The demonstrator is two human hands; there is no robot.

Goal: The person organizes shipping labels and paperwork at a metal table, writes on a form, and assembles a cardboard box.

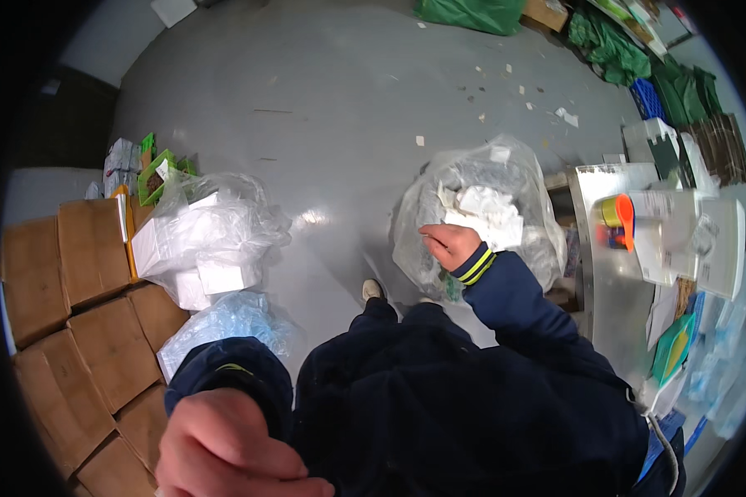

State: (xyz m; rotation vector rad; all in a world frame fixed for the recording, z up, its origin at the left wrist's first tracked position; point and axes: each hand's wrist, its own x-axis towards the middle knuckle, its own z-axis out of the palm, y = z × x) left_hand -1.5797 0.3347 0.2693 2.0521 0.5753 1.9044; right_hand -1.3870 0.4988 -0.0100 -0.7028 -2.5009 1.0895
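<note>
Currently, right hand [453, 246]: over the clear bag [423, 195], fingers drawn together; whether the grip has hold of anything cannot be told.
Left hand [224, 443]: close to the camera, fingers curled; grip contents hidden.
Bag position: on the floor [323, 116], near the metal counter [598, 286], white scraps [487, 207] inside.
Brown boxes [112, 340]: grouped at left.

We've got navy sleeves [518, 294] here, the right cuff [475, 266] striped bright yellow; white scraps [485, 207] in the clear bag [414, 186], right; brown cartons [112, 344] near left, green sacking [607, 50] far right!
</note>
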